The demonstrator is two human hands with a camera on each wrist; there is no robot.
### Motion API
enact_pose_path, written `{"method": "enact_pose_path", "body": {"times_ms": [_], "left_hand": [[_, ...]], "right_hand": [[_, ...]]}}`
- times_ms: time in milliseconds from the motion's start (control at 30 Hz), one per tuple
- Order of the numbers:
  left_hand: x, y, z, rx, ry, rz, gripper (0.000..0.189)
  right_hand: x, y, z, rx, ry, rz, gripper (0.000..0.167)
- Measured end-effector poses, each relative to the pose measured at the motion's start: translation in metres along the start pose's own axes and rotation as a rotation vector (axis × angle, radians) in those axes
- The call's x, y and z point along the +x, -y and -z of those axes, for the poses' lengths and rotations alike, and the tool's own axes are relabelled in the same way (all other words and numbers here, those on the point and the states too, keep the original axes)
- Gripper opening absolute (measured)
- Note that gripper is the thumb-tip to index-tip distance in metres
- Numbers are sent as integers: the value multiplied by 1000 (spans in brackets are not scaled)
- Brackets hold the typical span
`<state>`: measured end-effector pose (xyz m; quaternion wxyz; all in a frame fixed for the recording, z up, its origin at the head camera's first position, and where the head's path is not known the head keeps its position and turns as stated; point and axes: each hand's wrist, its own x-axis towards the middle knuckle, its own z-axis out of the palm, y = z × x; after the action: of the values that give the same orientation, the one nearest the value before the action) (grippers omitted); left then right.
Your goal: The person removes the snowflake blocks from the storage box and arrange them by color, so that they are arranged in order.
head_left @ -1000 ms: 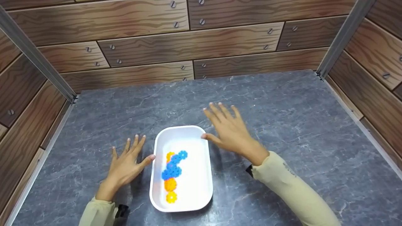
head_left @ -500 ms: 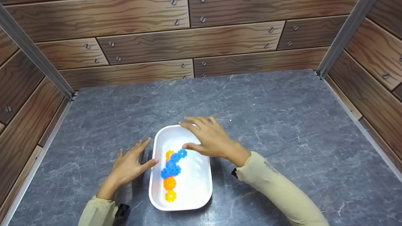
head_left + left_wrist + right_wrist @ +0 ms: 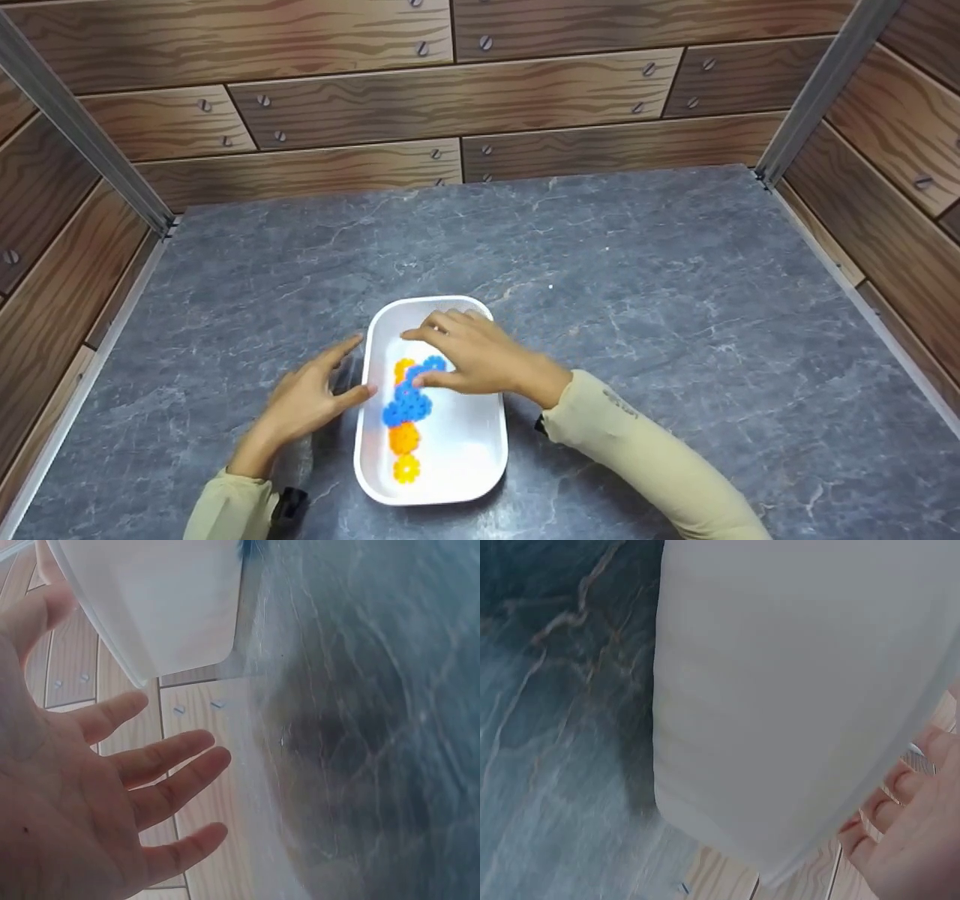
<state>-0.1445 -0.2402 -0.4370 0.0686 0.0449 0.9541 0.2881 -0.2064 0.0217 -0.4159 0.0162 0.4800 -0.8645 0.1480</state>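
Note:
A white oblong tray [image 3: 465, 450] stands on the dark marbled table. Flower-shaped plastic pieces lie along its left half: several blue pieces [image 3: 411, 406], orange ones [image 3: 404, 438] and a yellow one [image 3: 406, 469]. My left hand [image 3: 304, 401] is beside the tray's left wall, thumb tip at the rim. In the left wrist view its fingers [image 3: 176, 791] are spread and hold nothing. Over the tray's far half hovers my right hand [image 3: 480, 356], coming in across the right rim. Its fingers bend loosely, and the thumb overlaps the upper blue pieces in the head view.
Wood-patterned panels [image 3: 345, 112] close off the back and both sides of the table [image 3: 675, 300]. Grey metal posts [image 3: 814, 90] stand at the back corners. A tiny white speck [image 3: 550, 286] lies on the table beyond the right hand.
My right hand has swung left and nearer, from beside the right rim to above the pieces, its fingers bending. The left hand has turned slightly toward the tray.

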Motion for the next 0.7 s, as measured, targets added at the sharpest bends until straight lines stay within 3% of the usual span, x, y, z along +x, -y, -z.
{"method": "enact_pose_path", "body": {"times_ms": [400, 700], "left_hand": [[3, 3, -1, -33, 9, -20, 76], [5, 6, -1, -129, 53, -11, 75]], "right_hand": [[13, 9, -8, 175, 183, -54, 64], [21, 12, -15, 180, 318, -58, 55]]}}
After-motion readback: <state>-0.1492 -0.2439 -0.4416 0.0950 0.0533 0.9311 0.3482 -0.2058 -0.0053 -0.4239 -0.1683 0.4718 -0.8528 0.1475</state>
